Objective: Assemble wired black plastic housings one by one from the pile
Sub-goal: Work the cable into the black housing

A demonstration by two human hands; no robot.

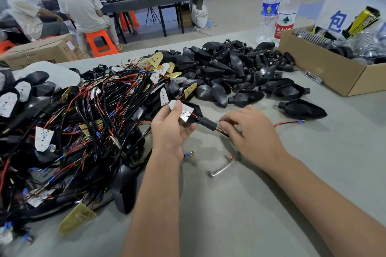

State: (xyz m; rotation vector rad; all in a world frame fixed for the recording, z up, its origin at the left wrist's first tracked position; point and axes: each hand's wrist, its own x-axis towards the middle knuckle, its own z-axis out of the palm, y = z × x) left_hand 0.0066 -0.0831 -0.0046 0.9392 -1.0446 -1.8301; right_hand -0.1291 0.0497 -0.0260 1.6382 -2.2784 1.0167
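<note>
1. The left hand (170, 129) grips a black plastic housing (193, 113), thumb pressed on the white LED board (184, 111) seated inside it, held just above the grey table (261, 204) at centre.
2. The right hand (253, 131) pinches the brass end of the housing's stem (219, 129) with curled fingertips; a red wire (289, 123) with a blue-sleeved terminal trails off to the right.
3. Left of the hands lies a tangled pile of wired boards (83, 115), red and black leads everywhere.
4. Farther back sits a heap of empty black housings (234, 71).
5. A small bent metal tool (221, 169) lies near the wrists.
6. At far right, an open cardboard box (334, 77) holds parts, a sign behind it showing a blue "包".
7. Two water bottles (279, 10) stand beside the box; the red-capped one reads "农夫山泉".
</note>
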